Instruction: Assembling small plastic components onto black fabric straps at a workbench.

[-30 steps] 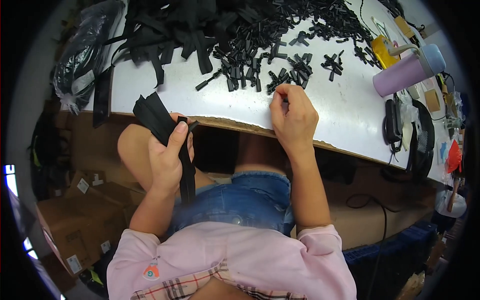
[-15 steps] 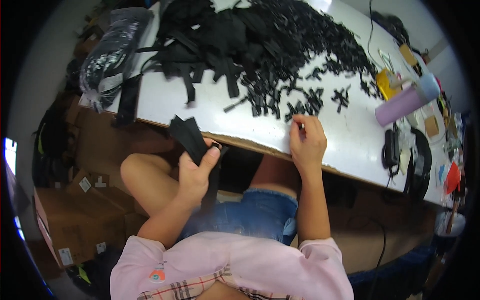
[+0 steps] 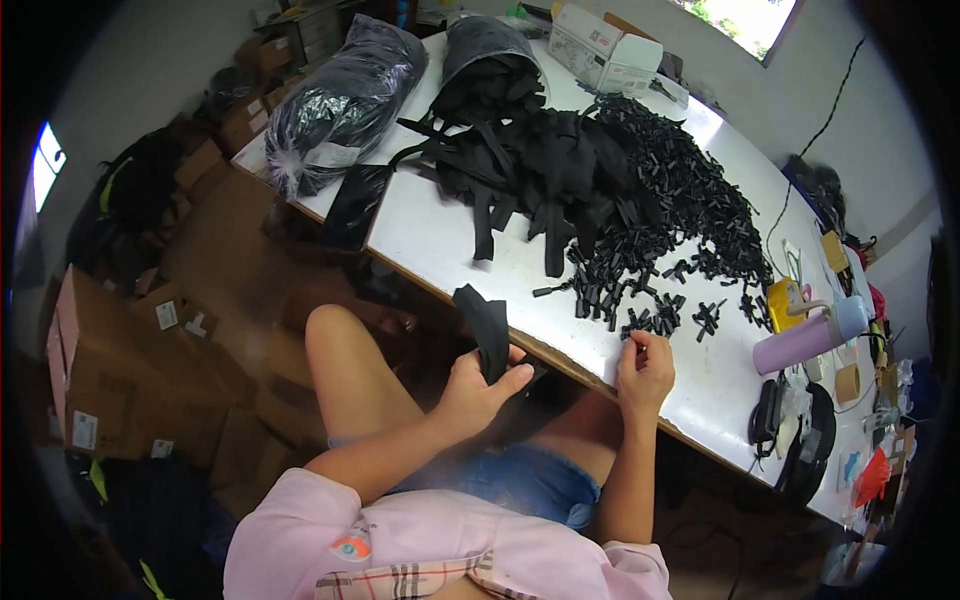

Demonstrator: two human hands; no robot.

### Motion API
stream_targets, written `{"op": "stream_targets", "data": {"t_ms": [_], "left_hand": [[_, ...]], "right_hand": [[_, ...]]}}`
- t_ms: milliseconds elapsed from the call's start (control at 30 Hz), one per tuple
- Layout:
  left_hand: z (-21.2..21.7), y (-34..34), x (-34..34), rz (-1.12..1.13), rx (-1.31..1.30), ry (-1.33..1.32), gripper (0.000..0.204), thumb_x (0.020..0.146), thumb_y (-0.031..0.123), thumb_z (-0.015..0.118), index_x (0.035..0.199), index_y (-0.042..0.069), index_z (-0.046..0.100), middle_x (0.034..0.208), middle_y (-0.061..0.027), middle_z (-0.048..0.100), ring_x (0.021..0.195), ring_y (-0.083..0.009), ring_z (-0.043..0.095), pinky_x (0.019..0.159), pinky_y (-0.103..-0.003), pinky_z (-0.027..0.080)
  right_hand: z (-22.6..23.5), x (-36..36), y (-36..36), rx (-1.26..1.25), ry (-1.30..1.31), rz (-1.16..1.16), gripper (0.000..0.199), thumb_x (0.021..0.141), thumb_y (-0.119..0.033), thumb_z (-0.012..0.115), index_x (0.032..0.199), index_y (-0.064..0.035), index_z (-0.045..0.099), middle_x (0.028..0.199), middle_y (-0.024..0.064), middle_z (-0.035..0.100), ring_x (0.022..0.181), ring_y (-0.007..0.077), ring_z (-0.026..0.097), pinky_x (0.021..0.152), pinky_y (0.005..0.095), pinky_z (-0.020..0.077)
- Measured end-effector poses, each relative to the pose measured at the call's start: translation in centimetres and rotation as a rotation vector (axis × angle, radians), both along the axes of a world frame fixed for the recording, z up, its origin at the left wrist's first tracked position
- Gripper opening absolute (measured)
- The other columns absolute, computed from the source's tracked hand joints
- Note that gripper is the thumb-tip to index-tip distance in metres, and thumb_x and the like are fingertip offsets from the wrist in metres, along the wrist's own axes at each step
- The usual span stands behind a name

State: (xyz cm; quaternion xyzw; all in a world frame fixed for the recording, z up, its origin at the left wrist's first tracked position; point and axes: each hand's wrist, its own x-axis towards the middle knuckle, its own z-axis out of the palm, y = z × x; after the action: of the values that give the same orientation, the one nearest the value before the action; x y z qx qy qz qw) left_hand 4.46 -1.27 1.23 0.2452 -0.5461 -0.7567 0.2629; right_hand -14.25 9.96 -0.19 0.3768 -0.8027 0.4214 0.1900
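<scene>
My left hand (image 3: 480, 396) is closed around a black fabric strap (image 3: 485, 328), above my lap and just off the table's front edge. The strap's broad end stands up past my fingers, and part of it is hidden by the hand. Over the table edge, my right hand (image 3: 646, 376) has its fingertips pinched together beside a small cluster of black plastic pieces (image 3: 658, 318). Whatever those fingertips hold is too small and covered to make out. A large heap of the same small pieces (image 3: 690, 190) spreads behind, next to a pile of black straps (image 3: 560, 165).
A plastic-wrapped black bundle (image 3: 350, 100) and an open bag of black straps (image 3: 490, 50) lie at the back left. On the right stand a lilac bottle (image 3: 795, 348), a yellow object (image 3: 785, 303) and a tape roll (image 3: 847, 383). Cardboard boxes (image 3: 140, 370) fill the floor at left.
The head view has shifted, showing more of the table's far side. My left hand still grips the strap, its thumb now pointing further right. My right hand remains by the small pieces.
</scene>
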Motion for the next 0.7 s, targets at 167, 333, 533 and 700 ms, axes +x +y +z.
{"op": "stream_targets", "data": {"t_ms": [167,333,533,700], "left_hand": [[-0.1,-0.3,-0.4,-0.015,-0.019,-0.006,0.016,0.074,0.01,0.062,0.084,0.0,0.055,0.072,0.0001,0.054,0.066,-0.0052,0.049,0.061,-0.019,0.041],[0.0,0.2,-1.6,-0.034,-0.04,-0.002,0.014,0.073,0.01,0.063,0.081,0.0,0.056,0.071,0.0008,0.054,0.066,-0.0044,0.048,0.06,-0.019,0.04],[0.1,0.5,-2.7,-0.051,-0.106,-0.001,0.015,0.073,0.011,0.062,0.082,0.0,0.056,0.069,0.0018,0.053,0.064,-0.0038,0.046,0.058,-0.019,0.039],[0.0,1.4,-3.4,-0.089,-0.22,0.039,0.014,0.074,0.01,0.062,0.083,0.001,0.056,0.068,0.002,0.052,0.062,-0.0033,0.044,0.056,-0.019,0.038]], "right_hand": [[0.1,0.0,-0.1,0.005,-0.012,-0.013,0.006,0.07,0.0,0.055,0.076,-0.0022,0.056,0.07,0.0075,0.052,0.055,0.0178,0.049,0.049,0.0256,0.0409],[0.1,0.1,-0.2,-0.03,-0.013,-0.003,0.006,0.069,0.001,0.056,0.074,-0.0019,0.056,0.068,0.0076,0.051,0.052,0.0173,0.049,0.047,0.0253,0.0403],[0.4,0.2,0.3,-0.179,-0.121,0.077,0.008,0.069,0.004,0.057,0.074,-0.001,0.055,0.069,0.0066,0.053,0.053,0.0131,0.049,0.048,0.0228,0.04],[2.9,5.3,1.2,-0.233,-0.39,0.474,0.012,0.067,0.007,0.058,0.076,-0.0002,0.056,0.073,0.0081,0.054,0.057,0.0119,0.051,0.052,0.0207,0.0414]]}}
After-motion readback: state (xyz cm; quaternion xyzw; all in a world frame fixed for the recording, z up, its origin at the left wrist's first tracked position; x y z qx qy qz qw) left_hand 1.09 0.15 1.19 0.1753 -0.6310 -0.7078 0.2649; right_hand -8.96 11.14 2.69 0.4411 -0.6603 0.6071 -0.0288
